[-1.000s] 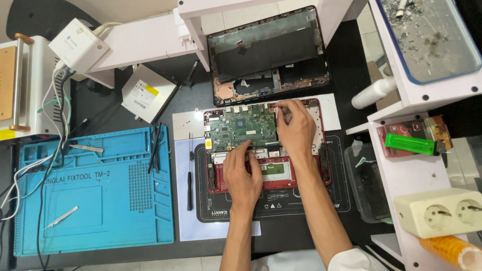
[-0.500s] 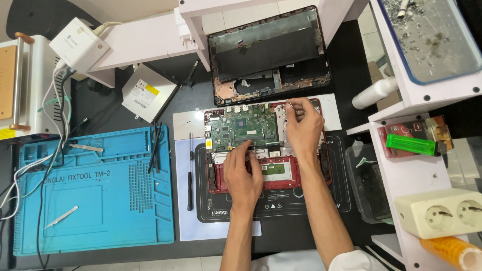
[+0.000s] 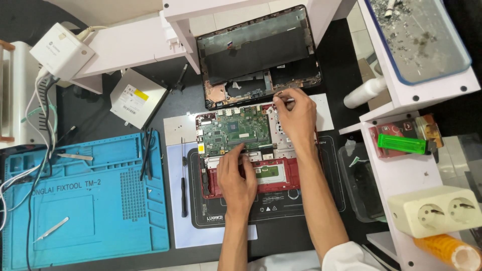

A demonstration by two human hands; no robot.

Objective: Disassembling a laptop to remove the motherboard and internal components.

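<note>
An opened red laptop base (image 3: 273, 174) lies on a black work mat (image 3: 281, 211), with its green motherboard (image 3: 233, 130) exposed. My left hand (image 3: 238, 175) rests flat on the base, fingertips touching the motherboard's near edge; it holds nothing. My right hand (image 3: 296, 118) is at the base's far right corner. Its thumb and fingers are pinched on a small thin metal piece (image 3: 290, 100), too small to identify. The removed dark laptop cover (image 3: 256, 55) lies just beyond the base.
A black screwdriver (image 3: 184, 180) lies left of the base. Further left are a blue silicone mat (image 3: 85, 195) with tweezers (image 3: 51, 228), an optical drive (image 3: 135, 98) and a white adapter box (image 3: 63, 50). On the right, a white shelf holds a green lighter (image 3: 404, 144) and a power socket (image 3: 434, 211).
My right hand has moved from over the motherboard's right side to the base's far right corner and pinched shut. The left hand has hardly moved.
</note>
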